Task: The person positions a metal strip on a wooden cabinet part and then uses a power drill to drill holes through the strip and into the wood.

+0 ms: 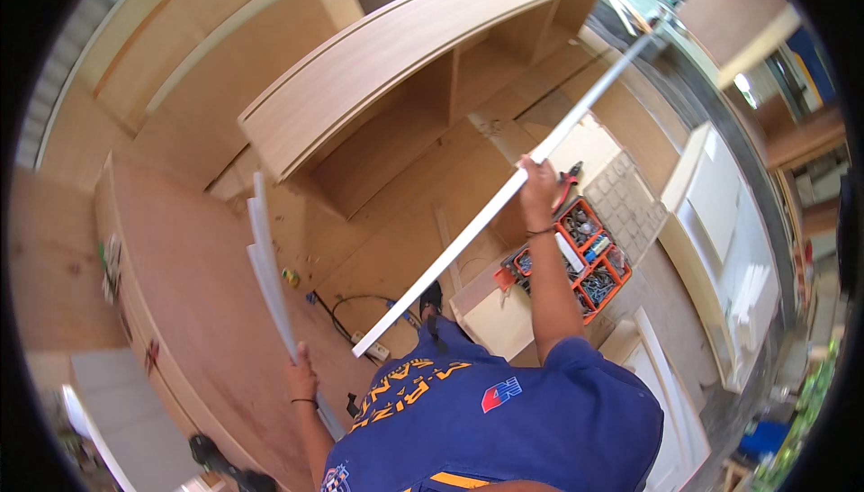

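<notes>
My right hand [538, 193] is closed around a long white strip [450, 262], which slants from near my body up to the far right. The strip's near end is free, and its far end is blurred among things at the upper right. My left hand [304, 375] grips a bundle of several thinner white strips [268, 280] standing up at the left, their upper ends uneven. Below my right hand, an orange-edged organizer box [589, 262] holds screws and small hardware in its compartments. Red-handled pliers [567, 184] lie just beyond it.
A long open wooden cabinet [396, 60] lies across the far side. To the left is a big brown wooden piece [193, 312], with a black tool [220, 463] near its lower end. A cable and power strip [376, 346] are on the floor. White-faced panels [720, 222] stand at the right.
</notes>
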Available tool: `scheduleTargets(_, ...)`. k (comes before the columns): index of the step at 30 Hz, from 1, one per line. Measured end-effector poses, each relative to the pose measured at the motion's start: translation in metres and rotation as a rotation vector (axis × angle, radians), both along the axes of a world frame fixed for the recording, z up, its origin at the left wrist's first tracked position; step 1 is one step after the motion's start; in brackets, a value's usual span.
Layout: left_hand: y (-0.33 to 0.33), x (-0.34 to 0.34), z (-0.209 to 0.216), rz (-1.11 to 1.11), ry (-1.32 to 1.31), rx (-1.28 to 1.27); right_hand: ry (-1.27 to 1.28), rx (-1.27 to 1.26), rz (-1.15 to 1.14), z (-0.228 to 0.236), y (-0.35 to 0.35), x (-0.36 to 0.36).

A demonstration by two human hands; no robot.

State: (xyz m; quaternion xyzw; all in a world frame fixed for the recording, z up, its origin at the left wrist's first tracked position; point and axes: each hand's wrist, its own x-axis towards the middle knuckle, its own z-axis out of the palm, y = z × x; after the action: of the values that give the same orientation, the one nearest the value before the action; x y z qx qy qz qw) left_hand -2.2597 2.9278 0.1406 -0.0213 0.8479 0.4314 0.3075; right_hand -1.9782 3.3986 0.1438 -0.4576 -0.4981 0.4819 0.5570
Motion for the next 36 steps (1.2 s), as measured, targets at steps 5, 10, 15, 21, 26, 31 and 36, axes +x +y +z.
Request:
scheduleTargets(5,0.069,-0.061,0.022,-0.025,0.086,0.062,-0.017,-0.142,-0.017,-0.009,0.046,-0.036)
scheduleTargets(10,0.104,-0.114,0.040,0.000,0.196,0.085,-0.057,-0.134,-0.028,0.000,0.070,-0.085)
scheduleTargets(15,0.122,-0.175,0.062,0.011,0.304,0.056,-0.080,-0.085,-0.009,0.012,0.082,-0.137)
scheduleTargets(21,0.165,-0.275,0.064,0.008,0.322,0.033,-0.095,-0.028,0.015,0.009,0.115,-0.224)
scheduleTargets(26,0.219,-0.349,0.029,-0.009,0.354,0.133,-0.226,-0.015,0.003,-0.014,0.182,-0.292)
scheduleTargets(31,0.244,-0.386,0.024,0.046,0.280,0.149,-0.230,-0.049,-0.006,-0.018,0.229,-0.373)
scheduleTargets(36,0.250,-0.422,0.012,0.074,0.241,0.127,-0.189,-0.065,0.010,-0.039,0.260,-0.441)
